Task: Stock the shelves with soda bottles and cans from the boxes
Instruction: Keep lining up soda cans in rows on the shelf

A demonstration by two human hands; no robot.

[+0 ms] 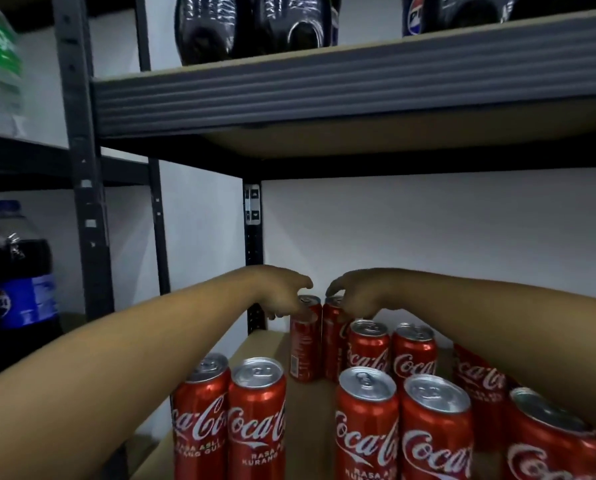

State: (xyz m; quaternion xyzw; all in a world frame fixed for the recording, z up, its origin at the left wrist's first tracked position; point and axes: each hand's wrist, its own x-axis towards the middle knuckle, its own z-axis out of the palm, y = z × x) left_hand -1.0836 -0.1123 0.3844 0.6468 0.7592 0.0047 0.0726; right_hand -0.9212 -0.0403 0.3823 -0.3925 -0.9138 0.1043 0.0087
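**Shelf [310, 407] rear, both hands gripping**

Gripping by the tops: left hand [282, 296] on left can [305, 344], right hand [359, 294] on right can [331, 344]. Both upright, touching, directly under the fingers. Nearer, below and between the forearms, other cans [367, 420].

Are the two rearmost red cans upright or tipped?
Upright: the left red can and right red can stand on their bases, silver tops up.
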